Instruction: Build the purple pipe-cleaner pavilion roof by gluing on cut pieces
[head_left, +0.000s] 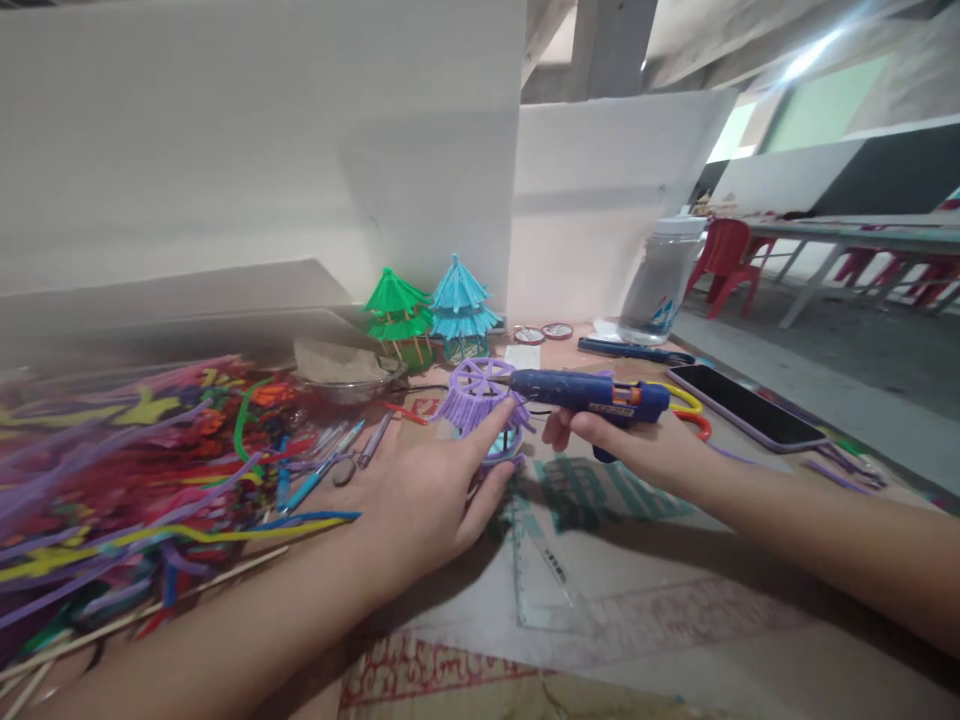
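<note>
In the middle of the table stands a small purple pipe-cleaner pavilion (480, 385) with an open, spoked top. My left hand (442, 480) is at its near left side, forefinger and thumb around the lower part. The hand partly hides the base. My right hand (622, 440) grips a blue glue gun (577, 390) by its handle, and the nozzle points left at the purple spoked top. Whether the nozzle touches it, I cannot tell. Behind it stand a finished-looking green pavilion (397, 310) and a blue pavilion (460, 305).
A heap of coloured pipe cleaners (150, 470) covers the left. Beside it are a bowl (345, 385) and pens (322, 470). A clear set square (555, 580) lies in front. To the right are a phone (746, 405), scissors (686, 410), a stapler-like blue tool (634, 350) and a bottle (660, 280).
</note>
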